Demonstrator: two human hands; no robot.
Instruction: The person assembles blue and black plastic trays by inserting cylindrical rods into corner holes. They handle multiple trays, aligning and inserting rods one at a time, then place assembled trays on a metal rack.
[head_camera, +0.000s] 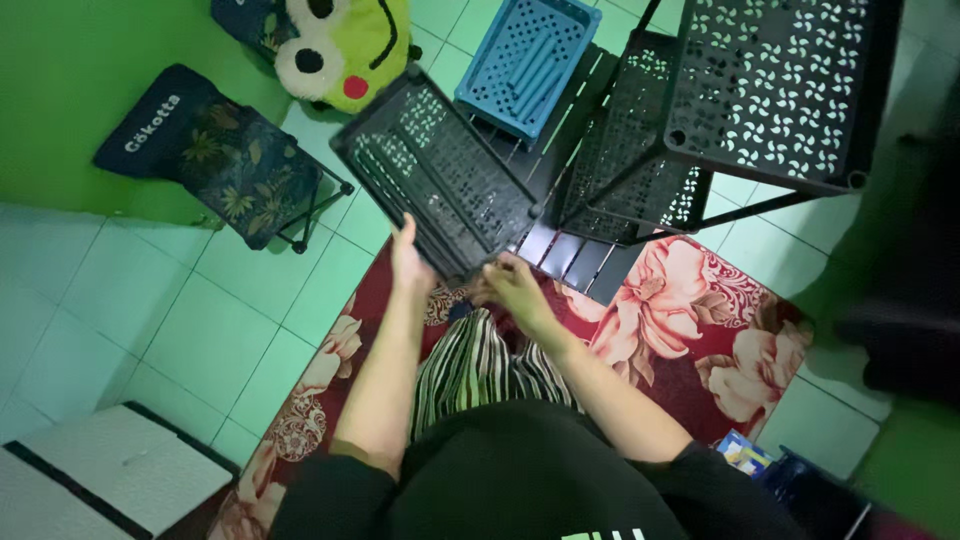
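A black perforated plastic tray (440, 170) is tilted in front of me. My left hand (408, 262) grips its near left edge. Close to the tray's near right corner my right hand (512, 285) curls its fingers at the lower edge; whether it grips the tray is unclear. Beyond the tray stands a black perforated plastic rack (770, 90) with shelves and thin legs. A blue perforated basket (527, 60) lies behind the tray.
A red floral rug (690, 330) lies on pale green floor tiles under my striped trousers. A small folding stool (225, 160) with leaf-print fabric and a green frog plush (340, 50) sit at the far left. A white box (110, 470) lies near left.
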